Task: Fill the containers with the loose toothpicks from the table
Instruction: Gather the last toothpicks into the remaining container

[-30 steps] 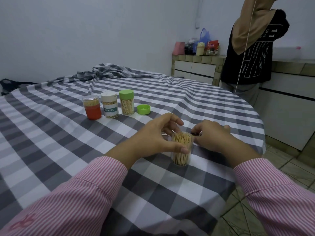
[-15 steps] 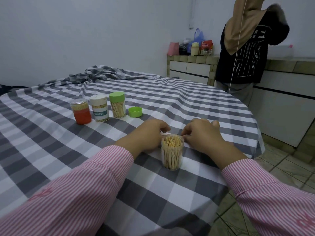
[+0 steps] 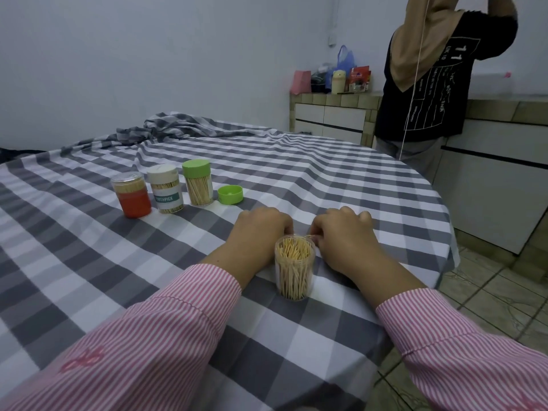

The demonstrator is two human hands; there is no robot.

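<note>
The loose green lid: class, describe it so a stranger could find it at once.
On the checked tablecloth, find the row of three toothpick jars. The loose green lid lies at the row's right end, beside the green-capped jar. Unlike its neighbours, it is a low cap with no jar under it.

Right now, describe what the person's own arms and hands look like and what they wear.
Both arms wear long sleeves of pink-and-white pinstriped shirt fabric, with stitched cuffs that end at the wrists. The left sleeve bears a small pink embroidered mark near the forearm. The right sleeve matches it. The left hand and right hand are bare: no gloves, rings or watch show.
</note>
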